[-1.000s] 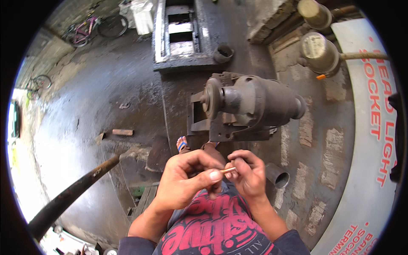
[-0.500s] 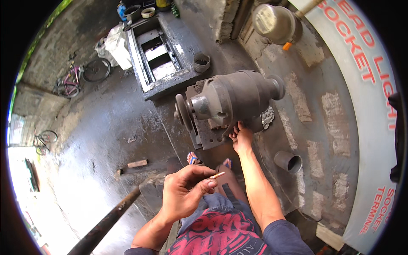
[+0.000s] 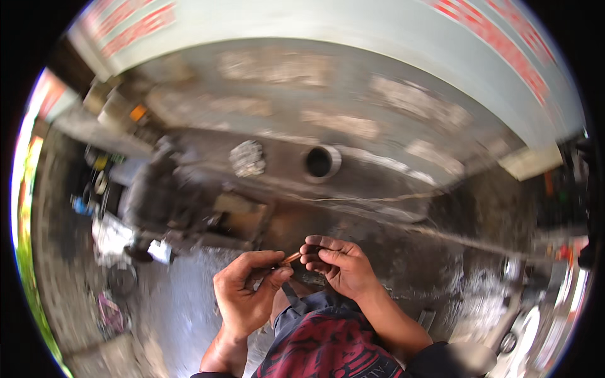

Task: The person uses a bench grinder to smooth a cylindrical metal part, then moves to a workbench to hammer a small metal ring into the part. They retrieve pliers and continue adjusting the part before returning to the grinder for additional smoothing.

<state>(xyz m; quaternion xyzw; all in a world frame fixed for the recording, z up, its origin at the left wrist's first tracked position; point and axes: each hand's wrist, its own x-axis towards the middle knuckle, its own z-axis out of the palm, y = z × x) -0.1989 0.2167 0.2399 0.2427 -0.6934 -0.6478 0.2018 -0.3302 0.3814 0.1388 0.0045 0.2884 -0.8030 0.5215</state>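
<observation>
My left hand [image 3: 249,290] is closed, with thumb and forefinger pinching a small brass-coloured pin [image 3: 291,257]. The pin points to the right, toward the fingertips of my right hand [image 3: 343,268]. My right fingers are curled in, thumb laid against them, close to the pin's end. Blur hides whether they touch it or hold anything small. Both hands are held up in front of my body. Off to the left stands a heavy, dark, motor-like machine [image 3: 164,195] with a rounded body, smeared by motion.
Beyond my hands an open-ended metal pipe [image 3: 335,162] stands by the wall, with a crumpled pale rag [image 3: 247,159] to its left. A large white sign [image 3: 302,22] with red lettering spans the top. A pale board [image 3: 532,162] is at right, a bicycle [image 3: 112,312] at lower left.
My view has swung right, so the machine now lies at the left. My right hand has left the machine and come beside my left hand, which still pinches the pin.
</observation>
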